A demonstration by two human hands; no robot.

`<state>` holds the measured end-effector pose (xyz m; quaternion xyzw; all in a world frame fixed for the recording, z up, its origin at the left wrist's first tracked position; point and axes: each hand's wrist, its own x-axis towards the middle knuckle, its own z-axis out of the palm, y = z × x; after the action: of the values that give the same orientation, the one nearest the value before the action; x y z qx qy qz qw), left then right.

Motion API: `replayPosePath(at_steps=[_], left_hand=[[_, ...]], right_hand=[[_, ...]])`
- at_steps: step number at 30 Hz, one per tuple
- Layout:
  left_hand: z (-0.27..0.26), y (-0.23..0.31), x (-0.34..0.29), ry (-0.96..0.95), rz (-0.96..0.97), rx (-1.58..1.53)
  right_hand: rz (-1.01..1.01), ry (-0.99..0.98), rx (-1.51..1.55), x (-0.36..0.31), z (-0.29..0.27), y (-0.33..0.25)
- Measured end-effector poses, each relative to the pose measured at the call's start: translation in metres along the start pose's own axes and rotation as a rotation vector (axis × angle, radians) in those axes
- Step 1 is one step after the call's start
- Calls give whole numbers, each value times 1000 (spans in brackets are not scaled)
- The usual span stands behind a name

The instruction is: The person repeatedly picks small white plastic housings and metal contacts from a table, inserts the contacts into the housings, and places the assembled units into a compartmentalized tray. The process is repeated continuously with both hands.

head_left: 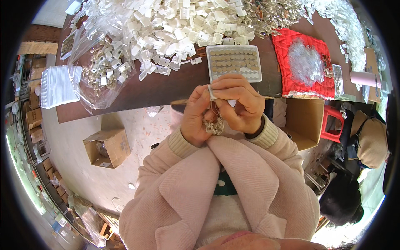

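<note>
Both hands are raised close together in front of my chest, just off the table's near edge. A small white plastic piece (211, 93) is pinched between the fingertips of my left hand (196, 116) and my right hand (241, 102). Thin wires run down from it to a loose bundle of fine wire (213, 126), which hangs below the fingers against my left palm. Right behind the hands lies a white tray (259, 76) with rows of round, coin-like discs (234, 62).
White plastic housings (179, 33) heap across the table (154, 89), beside tangled wire parts (271, 14). A clear bag (110, 93) of parts and stacked white trays (58, 87) lie left. Right are a red cloth (283, 62) with clear pieces, a cardboard box (306, 125) and a red stool (332, 123).
</note>
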<state>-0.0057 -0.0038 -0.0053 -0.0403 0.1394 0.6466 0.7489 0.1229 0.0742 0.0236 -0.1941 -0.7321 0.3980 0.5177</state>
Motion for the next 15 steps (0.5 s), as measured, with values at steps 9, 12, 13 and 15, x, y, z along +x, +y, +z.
replayPosePath(at_steps=[9, 12, 13, 15], left_hand=[[4, -14, 6, 213, 28, 208], [1, -12, 8, 18, -30, 286], [-1, -11, 8, 49, -10, 284], [-3, -10, 10, 55, 29, 295]], right_hand=[[-30, -213, -292, -26, -44, -7], [86, -117, -381, -42, -75, -8], [134, 50, -499, -45, -86, -5], [388, 275, -794, -52, -113, 2]])
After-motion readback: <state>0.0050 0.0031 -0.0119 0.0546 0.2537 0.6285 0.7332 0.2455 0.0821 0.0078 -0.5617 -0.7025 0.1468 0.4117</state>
